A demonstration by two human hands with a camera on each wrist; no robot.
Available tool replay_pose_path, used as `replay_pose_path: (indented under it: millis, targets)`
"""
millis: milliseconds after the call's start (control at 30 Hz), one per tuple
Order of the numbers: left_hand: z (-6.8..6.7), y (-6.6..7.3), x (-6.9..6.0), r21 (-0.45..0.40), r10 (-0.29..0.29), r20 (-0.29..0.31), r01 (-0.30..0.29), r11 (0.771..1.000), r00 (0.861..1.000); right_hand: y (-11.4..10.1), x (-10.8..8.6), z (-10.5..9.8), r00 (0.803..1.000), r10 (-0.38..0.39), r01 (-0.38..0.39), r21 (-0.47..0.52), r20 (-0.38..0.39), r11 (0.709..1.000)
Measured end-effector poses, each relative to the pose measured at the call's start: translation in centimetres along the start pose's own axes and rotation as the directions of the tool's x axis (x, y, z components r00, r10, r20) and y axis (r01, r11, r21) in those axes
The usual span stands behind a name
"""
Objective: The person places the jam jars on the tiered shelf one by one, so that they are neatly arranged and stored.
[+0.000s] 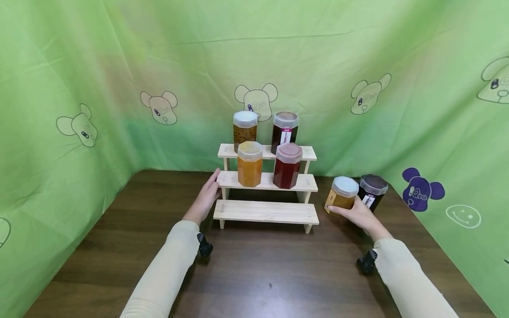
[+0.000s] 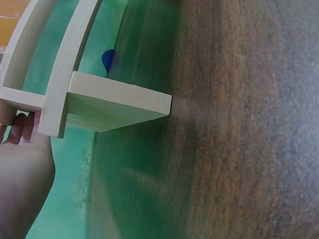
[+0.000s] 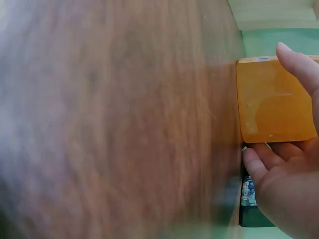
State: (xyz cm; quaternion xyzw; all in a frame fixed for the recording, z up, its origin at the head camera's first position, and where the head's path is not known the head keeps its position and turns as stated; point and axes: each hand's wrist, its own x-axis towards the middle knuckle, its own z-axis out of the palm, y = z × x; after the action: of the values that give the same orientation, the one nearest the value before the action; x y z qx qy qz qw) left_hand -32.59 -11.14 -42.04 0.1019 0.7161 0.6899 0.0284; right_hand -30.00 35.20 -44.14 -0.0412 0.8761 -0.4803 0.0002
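My left hand (image 1: 208, 194) touches the left end of a three-step wooden display rack (image 1: 266, 211), its fingers against the middle step. In the left wrist view, the fingers (image 2: 26, 130) are partly hidden by the lower board. On the right, my right hand (image 1: 359, 215) grips an orange-yellow jar (image 1: 336, 199) with a white lid, thumb on the near side. The right wrist view shows the jar (image 3: 276, 102) between thumb and fingers, close to the tabletop. Just beside it stands a dark jar (image 1: 372, 189) with a white label, partly covered by the hand.
An amber jar (image 1: 245, 129) with dark specks and a dark labelled jar (image 1: 285, 132) stand on the top step. The middle step holds a yellow jar (image 1: 249, 170) and a red jar (image 1: 286, 172). Green printed cloth (image 1: 191, 57) surrounds the brown table (image 1: 254, 265).
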Motion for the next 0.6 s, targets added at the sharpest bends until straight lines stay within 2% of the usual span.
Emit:
replay_pose_path:
  millis: [333, 600]
  targets:
    - [-0.05, 0.53, 0.09, -0.025, -0.031, 0.028, 0.032, 0.999, 0.999, 0.14, 0.00, -0.17, 1.000, 0.001, -0.001, 0.009, -0.009, 1.000]
    - [0.18, 0.07, -0.01, -0.003, -0.004, -0.011, 0.004, 1.000, 1.000, 0.11, -0.04, -0.15, 1.000, 0.003, -0.003, -0.001, -0.014, 1.000]
